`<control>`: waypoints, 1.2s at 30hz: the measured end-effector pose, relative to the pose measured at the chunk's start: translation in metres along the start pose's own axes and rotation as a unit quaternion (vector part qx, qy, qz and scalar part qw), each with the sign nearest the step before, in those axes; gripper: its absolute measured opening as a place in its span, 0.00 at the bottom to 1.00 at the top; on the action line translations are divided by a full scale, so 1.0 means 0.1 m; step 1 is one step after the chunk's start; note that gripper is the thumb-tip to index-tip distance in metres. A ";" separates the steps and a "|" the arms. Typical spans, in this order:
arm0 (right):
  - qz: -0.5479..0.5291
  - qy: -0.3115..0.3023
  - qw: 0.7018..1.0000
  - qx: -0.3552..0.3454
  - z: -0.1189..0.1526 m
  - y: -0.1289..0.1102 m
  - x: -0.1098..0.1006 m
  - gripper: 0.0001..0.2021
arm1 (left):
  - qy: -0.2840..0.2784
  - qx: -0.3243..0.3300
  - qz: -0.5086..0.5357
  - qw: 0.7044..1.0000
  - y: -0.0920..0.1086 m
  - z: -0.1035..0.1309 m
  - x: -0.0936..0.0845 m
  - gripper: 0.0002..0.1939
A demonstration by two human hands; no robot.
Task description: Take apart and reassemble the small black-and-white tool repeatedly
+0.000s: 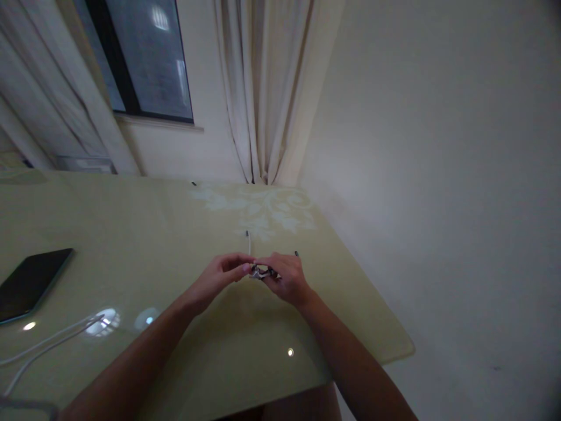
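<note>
Both hands meet over the table in the middle of the head view. Between them is a small dark-and-whitish object [259, 272], too small and blurred to name. My right hand [287, 278] is closed around its right side, fingers curled and partly covering it. On the other side, my left hand [221, 276] pinches its left edge between thumb and fingers. Just beyond the fingertips a short white cord [249, 244] with a dark end stands out; whether it joins the held object is hidden. A small dark piece [297, 254] shows behind my right hand.
The pale yellow-green glossy table [197, 351] ends at a rounded right corner near the wall. A dark tablet [33, 283] and white cables [48, 339] lie on the left. A tiny dark item [193, 183] lies at the far edge, below the curtains [263, 88] and window.
</note>
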State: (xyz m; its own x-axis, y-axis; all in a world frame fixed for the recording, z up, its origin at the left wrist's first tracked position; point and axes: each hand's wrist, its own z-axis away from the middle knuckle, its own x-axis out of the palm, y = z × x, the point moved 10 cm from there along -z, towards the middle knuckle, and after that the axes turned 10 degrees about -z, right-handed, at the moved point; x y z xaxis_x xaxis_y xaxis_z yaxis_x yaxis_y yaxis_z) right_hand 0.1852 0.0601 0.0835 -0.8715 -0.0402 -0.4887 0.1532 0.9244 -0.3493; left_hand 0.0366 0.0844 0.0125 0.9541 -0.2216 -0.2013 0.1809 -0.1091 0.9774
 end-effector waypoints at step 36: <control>-0.226 -0.012 0.937 0.266 0.11 0.30 0.18 0.14 | 0.065 0.036 0.157 0.985 -0.07 -0.01 -0.12 0.25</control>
State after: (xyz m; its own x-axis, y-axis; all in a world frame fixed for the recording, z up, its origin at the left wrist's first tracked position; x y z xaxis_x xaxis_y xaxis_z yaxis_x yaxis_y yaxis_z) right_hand 0.1794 0.0830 0.0552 -0.8939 -0.3959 -0.2103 -0.0124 0.4908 -0.8712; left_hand 0.0245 0.0884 0.0084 0.9838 -0.1292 0.1244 -0.1405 -0.1242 0.9823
